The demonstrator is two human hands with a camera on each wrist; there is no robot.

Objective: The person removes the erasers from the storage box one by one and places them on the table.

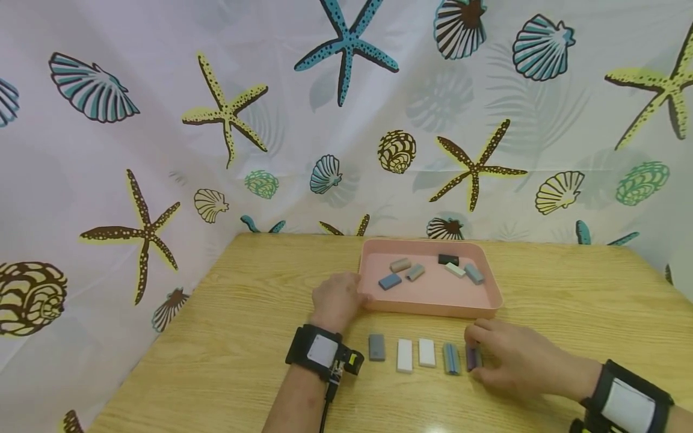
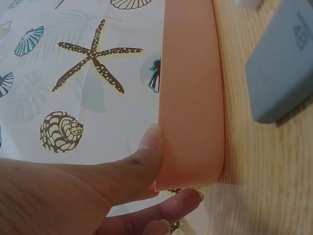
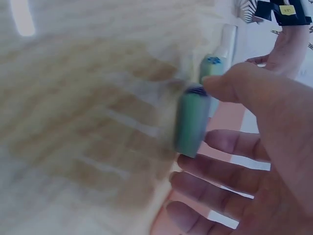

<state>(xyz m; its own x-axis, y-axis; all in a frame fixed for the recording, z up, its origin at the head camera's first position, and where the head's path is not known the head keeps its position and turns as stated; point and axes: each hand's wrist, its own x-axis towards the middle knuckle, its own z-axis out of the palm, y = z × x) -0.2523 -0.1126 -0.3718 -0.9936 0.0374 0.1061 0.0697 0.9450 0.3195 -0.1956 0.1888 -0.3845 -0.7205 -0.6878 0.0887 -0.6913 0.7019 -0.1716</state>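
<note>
Black with a pale plate, the right band [image 1: 627,402] lies nearest, and the left band [image 1: 319,352] shows a yellow label [image 3: 287,10] whose writing is too small to read. The right hand [image 1: 511,358] is narrowed on the purple block [image 1: 473,358], thumb at one end and fingertips at the other; whether it is off the table [image 1: 243,373], I cannot tell. The left hand [image 1: 337,297] grips the pink tray [image 1: 428,308] at its near left corner. Between the hands, from right to left, lie a blue block [image 1: 452,359], a short white block [image 1: 426,352], a long white block [image 1: 405,356] and a grey block [image 1: 376,347], whose mark looks like "4B" beside a smaller, illegible line. Beyond the hands, six blocks sit in the tray: three, one of them a blue slab [image 1: 390,281], towards the left hand; a black block [image 1: 448,260], a cream block [image 1: 455,269] and a blue-grey block [image 1: 473,273] towards the right. Farther off hangs a shell-printed cloth [image 1: 346,138].
</note>
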